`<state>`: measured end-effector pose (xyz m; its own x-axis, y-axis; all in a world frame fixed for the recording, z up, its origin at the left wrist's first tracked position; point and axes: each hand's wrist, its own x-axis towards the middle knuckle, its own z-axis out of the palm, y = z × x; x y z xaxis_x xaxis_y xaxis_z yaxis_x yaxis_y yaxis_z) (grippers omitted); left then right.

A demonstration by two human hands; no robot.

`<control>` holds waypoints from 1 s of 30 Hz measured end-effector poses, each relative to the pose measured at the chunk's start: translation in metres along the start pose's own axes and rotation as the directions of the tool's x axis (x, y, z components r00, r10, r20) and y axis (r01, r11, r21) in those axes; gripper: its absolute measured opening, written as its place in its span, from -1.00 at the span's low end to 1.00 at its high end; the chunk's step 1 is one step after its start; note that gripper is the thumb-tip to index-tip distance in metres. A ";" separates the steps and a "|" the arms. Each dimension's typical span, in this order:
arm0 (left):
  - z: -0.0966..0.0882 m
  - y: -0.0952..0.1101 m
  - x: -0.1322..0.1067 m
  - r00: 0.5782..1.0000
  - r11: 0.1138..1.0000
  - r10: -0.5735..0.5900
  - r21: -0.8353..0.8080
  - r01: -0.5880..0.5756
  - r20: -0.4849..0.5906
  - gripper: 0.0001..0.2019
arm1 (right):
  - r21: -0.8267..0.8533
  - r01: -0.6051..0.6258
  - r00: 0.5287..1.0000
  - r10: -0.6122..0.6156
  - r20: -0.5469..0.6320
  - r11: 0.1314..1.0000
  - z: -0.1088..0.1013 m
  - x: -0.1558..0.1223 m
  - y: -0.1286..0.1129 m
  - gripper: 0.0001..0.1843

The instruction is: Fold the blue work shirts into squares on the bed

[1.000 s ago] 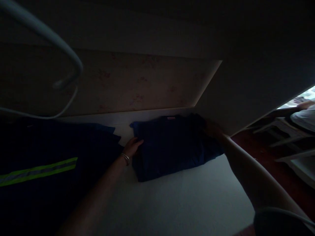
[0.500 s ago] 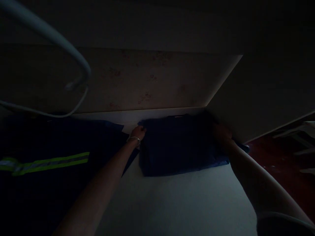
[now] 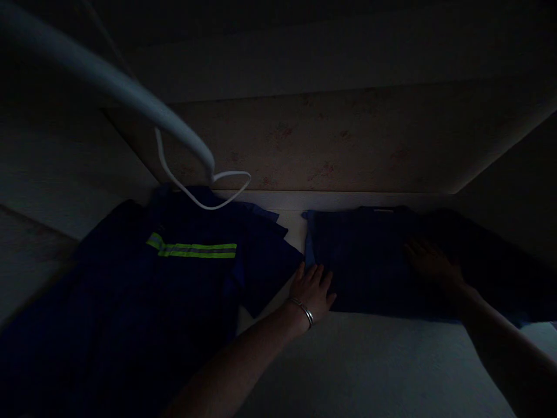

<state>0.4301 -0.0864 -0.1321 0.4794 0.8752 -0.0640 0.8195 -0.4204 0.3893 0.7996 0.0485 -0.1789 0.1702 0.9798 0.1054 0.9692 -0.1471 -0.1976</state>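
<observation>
A folded dark blue garment (image 3: 365, 255) lies on a white shelf (image 3: 369, 371) inside a dim cupboard. My left hand (image 3: 312, 289), with a bracelet on the wrist, rests open at the garment's near left corner, fingers stretched flat. My right hand (image 3: 429, 262) lies open and flat on top of the garment, toward its right half. To the left lies a larger dark blue garment (image 3: 143, 290) with a yellow-green reflective stripe (image 3: 191, 249).
A white hanger (image 3: 130, 93) juts in from the upper left, its hook over the striped garment's collar. The cupboard's back wall (image 3: 348, 145) and side walls close in the shelf. The light is very low.
The view has swung left. My left hand has come back from the garment's far left corner to its near left corner, and my right hand has moved from the right edge onto the top.
</observation>
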 end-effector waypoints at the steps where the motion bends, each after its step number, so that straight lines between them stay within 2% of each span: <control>1: -0.010 0.000 -0.012 1.000 1.000 0.025 -0.004 -0.025 0.014 -0.40 | -0.005 -0.009 1.000 0.009 -0.013 1.000 -0.004 -0.002 -0.004 -0.37; 4: -0.053 -0.004 -0.057 0.996 0.994 0.080 -0.065 -0.082 -0.034 -0.51 | -0.006 0.013 0.996 -0.013 -0.083 1.000 -0.017 -0.018 -0.037 -0.38; 6: -0.085 -0.021 -0.089 0.993 0.997 0.007 -0.082 -0.016 -0.117 -0.58 | 0.044 0.116 0.987 -0.110 -0.119 0.992 -0.022 -0.036 -0.071 -0.42; 7: -0.101 -0.036 -0.103 0.987 0.996 -0.063 -0.073 0.052 -0.150 -0.60 | 0.082 0.170 0.980 -0.160 -0.118 0.982 -0.023 -0.046 -0.089 -0.45; 9: -0.132 -0.079 -0.126 0.951 0.972 -0.234 -0.023 0.234 -0.200 -0.62 | 0.176 0.265 0.963 -0.250 -0.102 0.948 -0.023 -0.066 -0.128 -0.51; 12: -0.176 -0.166 -0.148 0.856 0.877 -0.427 0.099 0.471 -0.292 -0.64 | 0.330 0.365 0.930 -0.361 -0.075 0.871 -0.019 -0.089 -0.188 -0.59; 15: -0.219 -0.250 -0.163 0.793 0.760 -0.490 0.267 0.592 -0.362 -0.59 | 0.505 0.387 0.897 -0.442 -0.011 0.772 -0.013 -0.096 -0.251 -0.66; 18: -0.251 -0.309 -0.173 0.744 0.642 -0.540 0.379 0.667 -0.394 -0.46 | 0.616 0.314 0.883 -0.461 0.091 0.722 -0.005 -0.085 -0.320 -0.65; 20: -0.261 -0.335 -0.178 0.727 0.597 -0.565 0.415 0.686 -0.390 -0.35 | 0.608 0.316 0.865 -0.484 0.130 0.728 -0.001 -0.071 -0.368 -0.62; 23: -0.257 -0.361 -0.181 0.715 0.570 -0.589 0.433 0.698 -0.378 -0.30 | 0.529 0.376 0.826 -0.534 0.182 0.761 0.005 -0.048 -0.439 -0.59; 26: -0.243 -0.376 -0.180 0.660 0.488 -0.641 0.455 0.745 -0.392 -0.42 | 0.451 0.396 0.811 -0.535 0.235 0.799 0.014 -0.034 -0.498 -0.51; 28: -0.239 -0.380 -0.180 0.657 0.466 -0.647 0.481 0.743 -0.387 -0.56 | 0.418 0.391 0.816 -0.519 0.254 0.820 0.022 -0.031 -0.527 -0.43; 30: -0.242 -0.379 -0.183 0.659 0.481 -0.655 0.469 0.741 -0.369 -0.64 | 0.392 0.377 0.828 -0.495 0.264 0.839 0.030 -0.028 -0.549 -0.37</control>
<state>-0.0444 -0.0293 -0.0461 -0.3368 0.9406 0.0420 0.8963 0.3340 -0.2917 0.2574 0.1057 -0.1027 -0.3862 0.9196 -0.0721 0.8078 0.2994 -0.5078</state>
